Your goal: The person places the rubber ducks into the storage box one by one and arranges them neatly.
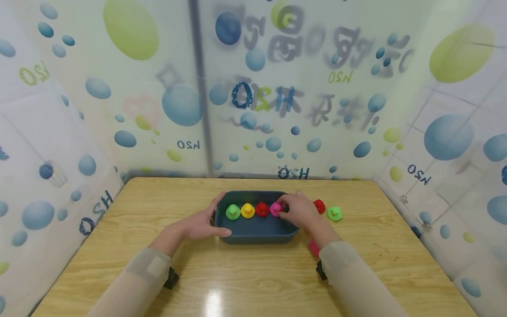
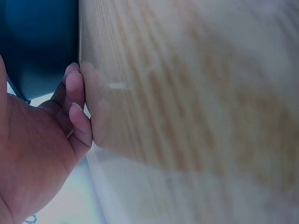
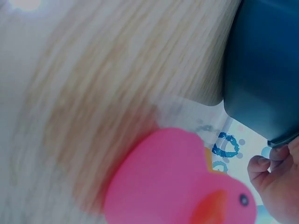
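A dark blue rectangular tray [image 1: 257, 240] stands on the table with a row of small rubber ducks in it: a green duck [image 1: 233, 212], a yellow duck [image 1: 247, 211], a red duck [image 1: 262, 209] and a pink duck [image 1: 275, 209]. My left hand [image 1: 200, 224] grips the tray's left end, thumb over the front rim, index finger along the back corner. In the left wrist view its other fingers [image 2: 77, 91] are bent beside the tray wall, against the tabletop. Reaching over the right end, my right hand [image 1: 298, 210] pinches the pink duck.
Right of the tray lie a second red duck [image 1: 319, 206], partly behind my hand, and another green duck [image 1: 334, 213]. A second pink duck [image 3: 159, 182] sits under my right forearm. Patterned curtains [image 1: 253, 145] enclose the wooden table [image 1: 245, 281] at back and sides.
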A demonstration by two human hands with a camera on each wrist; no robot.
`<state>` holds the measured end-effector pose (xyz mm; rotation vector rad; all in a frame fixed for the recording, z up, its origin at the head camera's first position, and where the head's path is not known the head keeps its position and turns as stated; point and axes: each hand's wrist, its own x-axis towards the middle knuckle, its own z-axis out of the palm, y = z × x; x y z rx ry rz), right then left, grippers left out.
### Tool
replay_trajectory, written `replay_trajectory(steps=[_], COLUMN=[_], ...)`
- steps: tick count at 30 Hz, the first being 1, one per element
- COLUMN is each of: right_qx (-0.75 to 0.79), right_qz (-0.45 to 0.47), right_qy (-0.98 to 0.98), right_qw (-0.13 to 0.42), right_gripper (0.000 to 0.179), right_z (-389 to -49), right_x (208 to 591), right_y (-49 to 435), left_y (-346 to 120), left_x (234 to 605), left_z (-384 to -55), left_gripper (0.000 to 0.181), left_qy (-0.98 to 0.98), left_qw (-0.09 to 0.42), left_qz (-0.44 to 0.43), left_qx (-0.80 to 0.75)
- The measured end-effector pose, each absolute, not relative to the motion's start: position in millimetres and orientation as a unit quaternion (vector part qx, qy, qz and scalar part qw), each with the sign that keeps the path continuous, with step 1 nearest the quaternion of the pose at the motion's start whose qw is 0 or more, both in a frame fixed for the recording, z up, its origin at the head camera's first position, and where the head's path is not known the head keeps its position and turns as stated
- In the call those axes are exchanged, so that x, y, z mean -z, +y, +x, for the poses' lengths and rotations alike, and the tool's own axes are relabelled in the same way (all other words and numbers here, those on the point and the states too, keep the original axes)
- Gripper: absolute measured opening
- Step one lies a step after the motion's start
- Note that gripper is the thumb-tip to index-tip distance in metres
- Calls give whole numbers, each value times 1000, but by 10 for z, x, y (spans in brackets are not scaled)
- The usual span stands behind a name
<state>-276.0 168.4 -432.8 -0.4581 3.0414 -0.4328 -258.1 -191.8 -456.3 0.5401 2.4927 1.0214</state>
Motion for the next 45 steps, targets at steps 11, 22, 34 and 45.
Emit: replay_trajectory(steps=[11, 22, 34, 45], right_qx=[143, 140, 154, 252], right_qz=[-144, -151, -151, -164], right_qy=[979, 979, 976, 953], right_qw=[20, 15, 8, -42], right_gripper=[39, 38, 42, 36], right_z=[-2754, -2749, -2732, -2663], right_x=[4330, 4344, 4355, 4383], right_y=[1676, 1679, 1676, 1853], left_y=[-1919, -1918, -1909, -1907], left_x=[4566, 4570, 4553, 4571], left_z=[-2577, -2575, -2567, -2574], left_gripper=[125, 126, 126, 128], left_qy=[890, 890, 886, 889], left_qw=[193, 193, 200, 196], left_qz=[194, 194, 188, 187], left_qx=[-364, -365, -374, -369])
